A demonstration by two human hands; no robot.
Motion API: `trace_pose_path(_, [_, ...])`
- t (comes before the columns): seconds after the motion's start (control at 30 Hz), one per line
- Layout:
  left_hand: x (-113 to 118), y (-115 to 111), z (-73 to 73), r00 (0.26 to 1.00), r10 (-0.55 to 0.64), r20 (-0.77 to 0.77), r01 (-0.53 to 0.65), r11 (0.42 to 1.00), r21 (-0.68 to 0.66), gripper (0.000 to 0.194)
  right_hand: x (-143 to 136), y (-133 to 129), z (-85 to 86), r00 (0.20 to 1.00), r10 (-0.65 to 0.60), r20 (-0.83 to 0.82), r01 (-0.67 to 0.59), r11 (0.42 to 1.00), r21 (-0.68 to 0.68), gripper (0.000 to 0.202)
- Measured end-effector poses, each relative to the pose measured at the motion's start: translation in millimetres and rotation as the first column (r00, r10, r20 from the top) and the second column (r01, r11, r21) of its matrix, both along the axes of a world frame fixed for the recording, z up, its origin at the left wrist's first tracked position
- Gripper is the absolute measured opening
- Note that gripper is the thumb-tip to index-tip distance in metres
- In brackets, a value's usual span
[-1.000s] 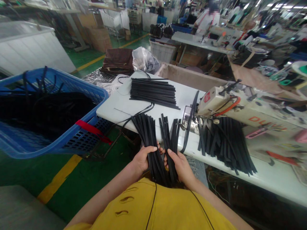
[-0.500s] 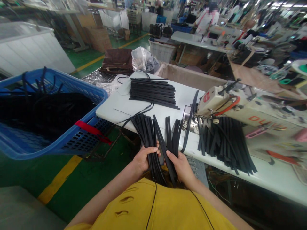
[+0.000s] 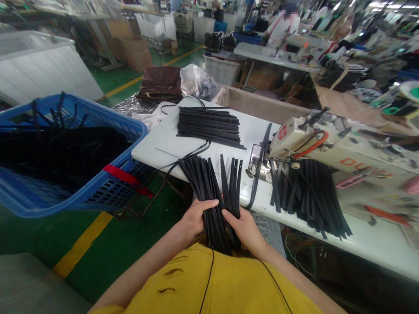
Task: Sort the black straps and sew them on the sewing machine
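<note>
A thick bundle of black strips is gripped in my left hand, its thumb lying across the front. My right hand holds a smaller fan of black strips close beside it, thumb pressed on them. The strips' upper ends spread over the front edge of the white table; their lower ends hang against the yellow garment. Farther back on the table lies a flat stack of black strips. One long strap runs across the sewing machine's metal plate.
At right stands the sewing machine, with another pile of black strips beneath its arm. A blue basket full of black straps is at left. Behind the table sit a brown bag and a plastic-wrapped bundle. A person sits beyond.
My right hand has shifted slightly left, closer to my left hand. The strips in it have drawn together into a tighter fan, and one has swung toward the right group.
</note>
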State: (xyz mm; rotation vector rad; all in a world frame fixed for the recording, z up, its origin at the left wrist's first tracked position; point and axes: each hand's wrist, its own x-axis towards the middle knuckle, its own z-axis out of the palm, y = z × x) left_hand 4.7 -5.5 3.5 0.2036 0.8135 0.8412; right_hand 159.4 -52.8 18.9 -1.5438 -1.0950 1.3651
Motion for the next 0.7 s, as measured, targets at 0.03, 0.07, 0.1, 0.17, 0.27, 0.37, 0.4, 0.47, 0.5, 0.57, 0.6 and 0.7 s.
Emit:
trace_pose_path(0.03, [0.5, 0.1, 1.1, 1.0, 0.005, -0.009, -0.005, 1.0, 0.002, 0.04, 0.0, -0.2, -0.1, 1.0, 0.012, 0.01, -0.012, 1.0, 0.009, 0.046])
trace_pose_path(0.07, [1.0, 0.2, 2.0, 1.0, 0.01, -0.018, -0.01, 1.0, 0.003, 0.04, 0.1, -0.5, -0.2, 1.0, 0.022, 0.023, -0.022, 1.0, 0.015, 0.046])
trace_pose_path(0.1, [1.2, 0.1, 2.8, 1.0, 0.009, -0.029, -0.009, 1.0, 0.002, 0.039, 0.2, -0.9, -0.4, 0.999, 0.028, 0.036, -0.029, 0.999, 0.017, 0.045])
trace_pose_path(0.17, [1.1, -0.1, 4.1, 0.999, -0.012, -0.052, 0.012, 1.0, -0.009, 0.038, 0.4, -1.9, -0.7, 0.997, 0.039, 0.065, -0.039, 0.999, 0.012, 0.042])
trace_pose_path(0.27, [-0.2, -0.1, 4.3, 0.994, -0.063, -0.084, 0.059, 0.997, -0.044, 0.036, 0.7, -3.1, -0.7, 0.995, 0.054, 0.086, -0.055, 0.998, 0.003, 0.039])
trace_pose_path(0.37, [-0.8, 0.6, 3.3, 0.993, -0.06, -0.099, 0.055, 0.997, -0.047, 0.034, 0.7, -3.2, 0.1, 0.993, 0.065, 0.094, -0.066, 0.998, 0.011, 0.036])
trace_pose_path(0.4, [-0.6, 0.9, 3.1, 0.994, -0.048, -0.097, 0.044, 0.998, -0.039, 0.035, 0.6, -3.1, 0.4, 0.992, 0.069, 0.102, -0.071, 0.997, 0.016, 0.035])
trace_pose_path(0.47, [0.7, 1.0, 3.3, 0.996, -0.019, -0.091, 0.017, 1.0, -0.023, 0.039, 0.3, -2.7, 1.0, 0.986, 0.096, 0.138, -0.1, 0.995, 0.025, 0.035])
trace_pose_path(0.5, [1.7, 0.8, 3.7, 0.996, -0.006, -0.091, 0.004, 1.0, -0.018, 0.042, 0.0, -2.5, 1.2, 0.98, 0.114, 0.161, -0.12, 0.992, 0.026, 0.034])
trace_pose_path(0.57, [4.1, -0.1, 4.9, 0.995, 0.031, -0.099, -0.03, 1.0, 0.007, 0.049, -0.8, -2.0, 1.5, 0.968, 0.151, 0.199, -0.159, 0.987, 0.024, 0.032])
trace_pose_path(0.6, [5.4, -0.7, 5.6, 0.994, 0.045, -0.1, -0.043, 0.999, 0.026, 0.052, -1.2, -1.6, 1.6, 0.964, 0.165, 0.208, -0.173, 0.985, 0.023, 0.03])
trace_pose_path(0.7, [8.3, -2.2, 7.4, 0.993, 0.062, -0.102, -0.054, 0.995, 0.081, 0.055, -2.8, 0.6, 2.5, 0.957, 0.192, 0.22, -0.203, 0.979, 0.028, 0.026])
